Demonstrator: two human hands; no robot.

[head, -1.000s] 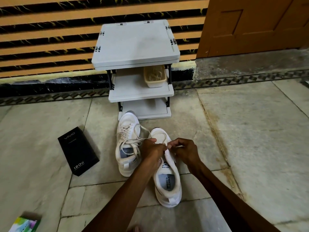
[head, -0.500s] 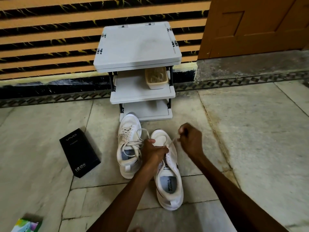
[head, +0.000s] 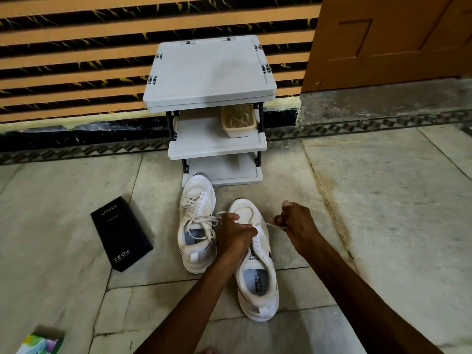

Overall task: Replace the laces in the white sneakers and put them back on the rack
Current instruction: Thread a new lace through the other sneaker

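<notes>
Floor (head: 383,200) room: wide bare stone slabs right of the shoes, running out to the raised step under the door (head: 383,39). The left side is tighter: a black box (head: 121,233) lies flat near the left sneaker (head: 196,200), not touching it. A coloured carton (head: 40,343) sits at the bottom-left corner, well apart from everything else.

Rack (head: 209,72) is dead ahead, backed against the striped wall (head: 76,60). It has three shelves, and the top one overhangs the two below. A small basket (head: 238,123) sits on the right end of the middle shelf. The left sneaker's toe is just beside the front edge of the bottom shelf, in front of that shelf's left part.

Both sneakers are on the floor with toes toward the rack. The right sneaker (head: 258,284) is nearer the person, its toe about level with the middle of the left sneaker. Cannot tell if the two touch, since the left forearm covers the gap. The left sneaker is laced, with loose ends draped over its opening. One loop reaches across to the left hand's knuckles.

Left hand (head: 233,233) is on top of the right sneaker at the eyelet area. Its fingers are curled down and clamp the upper, with thumb and forefinger meeting where the lace (head: 273,225) leaves the shoe. Right hand (head: 297,223) is off the shoe's right side, above bare floor. Its fingers are clenched round the lace end. The lace runs a short span from the eyelet row to that fist. The eyelets themselves are hidden under the left hand.
</notes>
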